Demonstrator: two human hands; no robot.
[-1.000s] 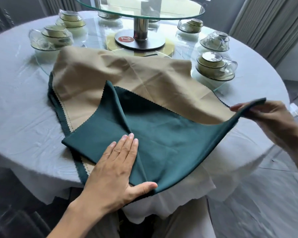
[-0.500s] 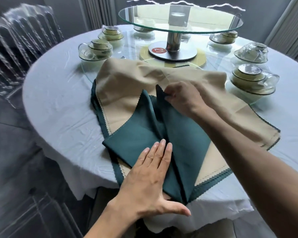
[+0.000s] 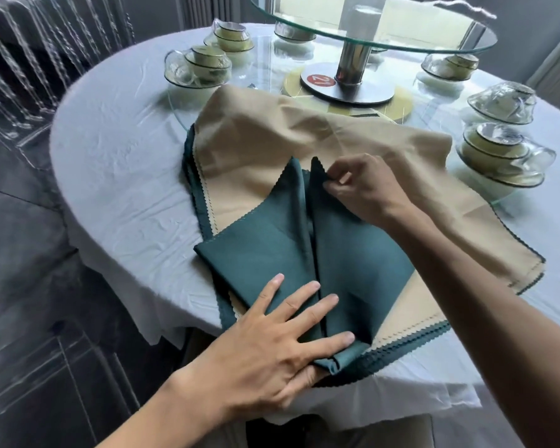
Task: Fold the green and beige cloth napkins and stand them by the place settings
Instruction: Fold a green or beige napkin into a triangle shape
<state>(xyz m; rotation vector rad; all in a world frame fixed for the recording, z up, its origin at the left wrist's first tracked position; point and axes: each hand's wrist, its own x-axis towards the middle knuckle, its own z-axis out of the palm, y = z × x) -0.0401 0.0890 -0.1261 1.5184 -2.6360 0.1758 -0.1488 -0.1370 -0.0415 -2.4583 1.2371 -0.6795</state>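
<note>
On the round white-clothed bench (image 3: 117, 163), the soft, limp dark green cloth napkin (image 3: 272, 250) lies atop the beige cloth napkin (image 3: 304, 140), left hand (image 3: 272, 347) pressing flat with straight fingers, right hand (image 3: 366, 185) pinching its far zigzag corner, likely the best hold.

Beyond right fingertips (image 3: 328, 185): bare beige cloth (image 3: 353, 137), then turntable post (image 3: 353, 64). Right: stacked bowls (image 3: 498, 153). Left of left fingers (image 3: 272, 287): bare tablecloth (image 3: 126, 176), chairs (image 3: 23, 69) beyond.
</note>
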